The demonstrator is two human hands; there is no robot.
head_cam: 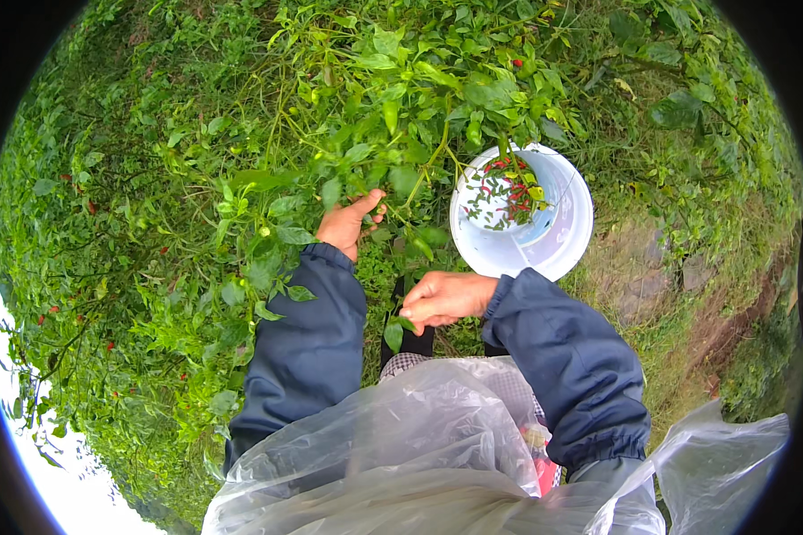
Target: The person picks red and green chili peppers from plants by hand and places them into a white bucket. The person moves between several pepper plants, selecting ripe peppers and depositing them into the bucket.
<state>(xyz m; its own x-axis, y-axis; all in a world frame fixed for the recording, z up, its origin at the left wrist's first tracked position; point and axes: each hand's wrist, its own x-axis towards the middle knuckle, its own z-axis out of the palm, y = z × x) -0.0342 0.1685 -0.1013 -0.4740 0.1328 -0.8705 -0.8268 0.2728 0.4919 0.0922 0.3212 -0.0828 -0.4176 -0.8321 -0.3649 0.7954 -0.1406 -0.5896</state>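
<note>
My left hand (351, 224) is in among the foliage of a chili plant (435, 160), its thumb and fingers closed around a thin green sprig. Leaves partly cover those fingers. Nearer my body, my right hand (452, 296) has its fingers curled in, and a green leaf (394, 336) sticks out below the fingertips. Anything else inside that fist is hidden. A white plastic bucket (571, 231) stands just beyond my right hand. Small red and green chilies (508, 194) lie in it, partly overhung by a branch. A pale green chili (391, 116) hangs on the plant above my left hand.
Dense chili plants (140, 267) with scattered red fruit fill the left side. A clear plastic sheet (401, 461) covers my lap, and its loose end (723, 455) spreads to the right. Grass and bare soil (743, 321) lie right of the bucket.
</note>
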